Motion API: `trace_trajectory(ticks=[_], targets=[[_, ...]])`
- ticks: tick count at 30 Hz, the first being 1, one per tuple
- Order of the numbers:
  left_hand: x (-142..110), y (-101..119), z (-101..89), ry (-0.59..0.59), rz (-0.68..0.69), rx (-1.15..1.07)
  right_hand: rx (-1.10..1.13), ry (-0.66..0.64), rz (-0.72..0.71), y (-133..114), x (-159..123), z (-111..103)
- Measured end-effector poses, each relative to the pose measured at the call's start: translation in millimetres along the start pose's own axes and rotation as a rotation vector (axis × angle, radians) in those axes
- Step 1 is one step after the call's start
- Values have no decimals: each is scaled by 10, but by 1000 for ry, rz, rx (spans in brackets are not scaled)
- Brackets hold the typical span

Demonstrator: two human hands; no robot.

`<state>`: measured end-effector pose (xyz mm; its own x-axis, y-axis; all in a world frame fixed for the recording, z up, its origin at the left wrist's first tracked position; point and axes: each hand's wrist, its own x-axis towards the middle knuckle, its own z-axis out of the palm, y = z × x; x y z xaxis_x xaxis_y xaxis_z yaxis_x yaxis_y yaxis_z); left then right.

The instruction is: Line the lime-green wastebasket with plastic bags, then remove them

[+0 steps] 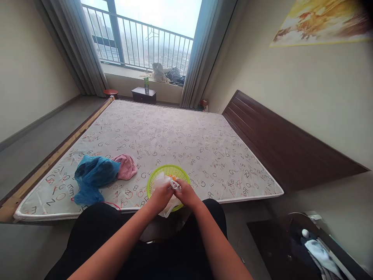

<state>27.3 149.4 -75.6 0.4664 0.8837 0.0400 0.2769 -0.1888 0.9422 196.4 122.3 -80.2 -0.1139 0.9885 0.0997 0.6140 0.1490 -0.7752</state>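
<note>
A green plastic basket sits at the near edge of the mattress. A white plastic bag lies in it and spills over its front rim, with something orange showing inside. My left hand and my right hand meet over the basket's front. Both have fingers pinched on the top of the white bag, close together.
A blue plastic bag and a pink cloth lie on the mattress to the left. A dark wooden headboard runs along the right. A small dark table with a green bottle stands by the window. A dark table is at lower right.
</note>
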Motion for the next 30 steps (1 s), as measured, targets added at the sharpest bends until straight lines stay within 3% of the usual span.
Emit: trace_trajectory(ticks=[5, 8, 11, 15, 20, 24, 30], targets=[[-50, -34, 53, 20, 103, 141, 107, -114, 86, 47, 9, -105], [-93, -78, 70, -35, 224, 290, 315, -202, 178, 172, 5, -109], [-112, -113, 84, -53, 376, 393, 532, -173, 287, 310, 27, -48], [-94, -183, 117, 12, 531, 471, 634, -139, 313, 375, 77, 85], [-62, -241, 126, 51, 583, 584, 829, -135, 373, 325, 95, 145], [-66, -247, 137, 2, 628, 623, 976, -131, 380, 332, 80, 112], [-102, -311, 194, -60, 625, 661, 899, -118, 427, 374, 101, 91]])
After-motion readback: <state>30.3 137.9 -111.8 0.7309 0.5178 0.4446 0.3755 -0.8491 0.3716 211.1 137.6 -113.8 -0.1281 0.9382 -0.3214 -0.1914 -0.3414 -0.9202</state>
